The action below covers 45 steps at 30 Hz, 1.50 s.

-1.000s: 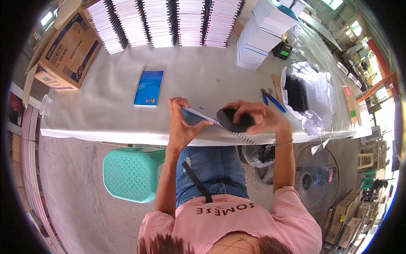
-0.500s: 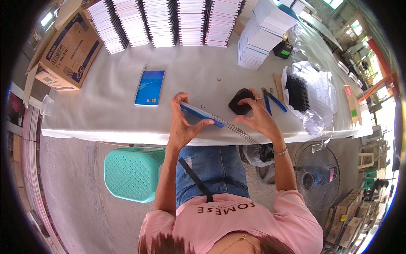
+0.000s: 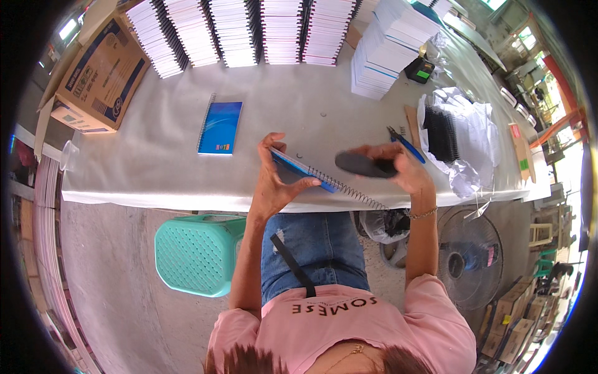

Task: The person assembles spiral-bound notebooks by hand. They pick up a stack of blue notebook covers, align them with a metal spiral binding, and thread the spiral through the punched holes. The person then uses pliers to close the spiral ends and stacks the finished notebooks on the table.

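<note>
Pinched between the thumb and fingers of my left hand (image 3: 271, 181) is a small blue-covered notebook (image 3: 288, 163), tilted up near the table's front edge. A wire spiral coil (image 3: 360, 196) is threaded along part of its edge, and its loose end trails past the corner to the right. My right hand (image 3: 410, 169) grips a dark, rounded block (image 3: 361, 164), blurred by motion, raised beside the coil. Just beyond that hand lie blue-handled cutting pliers (image 3: 408, 146), partly hidden by it. A finished-looking blue spiral notebook (image 3: 220, 129) lies flat to the left.
Tall stacks of bound notebooks (image 3: 233, 34) line the back, with a paper stack (image 3: 372, 68) to their right. A cardboard box (image 3: 99, 78) stands at left. Black coils (image 3: 441, 134) rest on crumpled white wrapping (image 3: 470, 134). Below are a green stool (image 3: 193, 255) and a fan (image 3: 467, 258).
My right hand has lifted the dark block off the table, turned it and drawn it slightly right. My left hand keeps hold of the notebook, almost still.
</note>
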Available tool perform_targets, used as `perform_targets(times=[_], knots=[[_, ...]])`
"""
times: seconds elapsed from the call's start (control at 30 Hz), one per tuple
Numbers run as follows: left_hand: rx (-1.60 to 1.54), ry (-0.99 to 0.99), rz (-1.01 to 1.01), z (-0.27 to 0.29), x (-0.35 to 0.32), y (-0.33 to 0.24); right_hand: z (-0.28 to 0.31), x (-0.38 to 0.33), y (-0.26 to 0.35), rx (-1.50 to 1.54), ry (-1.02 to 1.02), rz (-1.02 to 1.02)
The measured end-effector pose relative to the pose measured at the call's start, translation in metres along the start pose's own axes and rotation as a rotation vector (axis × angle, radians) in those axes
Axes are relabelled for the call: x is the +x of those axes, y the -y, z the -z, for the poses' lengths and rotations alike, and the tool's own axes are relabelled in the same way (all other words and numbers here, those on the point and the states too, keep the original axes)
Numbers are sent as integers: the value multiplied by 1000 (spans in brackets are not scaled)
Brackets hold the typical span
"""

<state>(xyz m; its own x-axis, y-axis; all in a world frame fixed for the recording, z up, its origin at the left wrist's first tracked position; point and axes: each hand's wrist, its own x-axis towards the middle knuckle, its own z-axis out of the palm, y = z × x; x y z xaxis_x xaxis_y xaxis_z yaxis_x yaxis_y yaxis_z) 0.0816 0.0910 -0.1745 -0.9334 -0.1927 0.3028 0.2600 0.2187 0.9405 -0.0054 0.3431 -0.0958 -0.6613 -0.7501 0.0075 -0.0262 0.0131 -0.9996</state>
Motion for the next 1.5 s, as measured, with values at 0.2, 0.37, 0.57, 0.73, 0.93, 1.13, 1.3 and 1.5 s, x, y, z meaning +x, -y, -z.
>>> perform_targets(times=[0.2,0.37,0.57,0.73,0.93,1.13,1.3,1.5], knots=[[-14,3,-31,0,0,0,-6,5,1,-187,-149,-154],[9,13,-65,1,2,0,-6,7,-2,-338,-4,-151],[8,-11,-87,1,1,1,-19,11,-3,-315,-44,-168],[-21,7,-16,2,3,-1,-26,12,5,-228,-28,-160],[-36,64,38,3,-2,1,-24,15,9,-14,67,-244],[-56,78,-3,4,1,2,-27,24,5,-141,24,-118],[-39,-35,-80,-12,2,6,-21,30,-18,-673,-504,213],[-153,-117,50,-19,-11,-3,22,-28,-61,-1329,-974,-360]])
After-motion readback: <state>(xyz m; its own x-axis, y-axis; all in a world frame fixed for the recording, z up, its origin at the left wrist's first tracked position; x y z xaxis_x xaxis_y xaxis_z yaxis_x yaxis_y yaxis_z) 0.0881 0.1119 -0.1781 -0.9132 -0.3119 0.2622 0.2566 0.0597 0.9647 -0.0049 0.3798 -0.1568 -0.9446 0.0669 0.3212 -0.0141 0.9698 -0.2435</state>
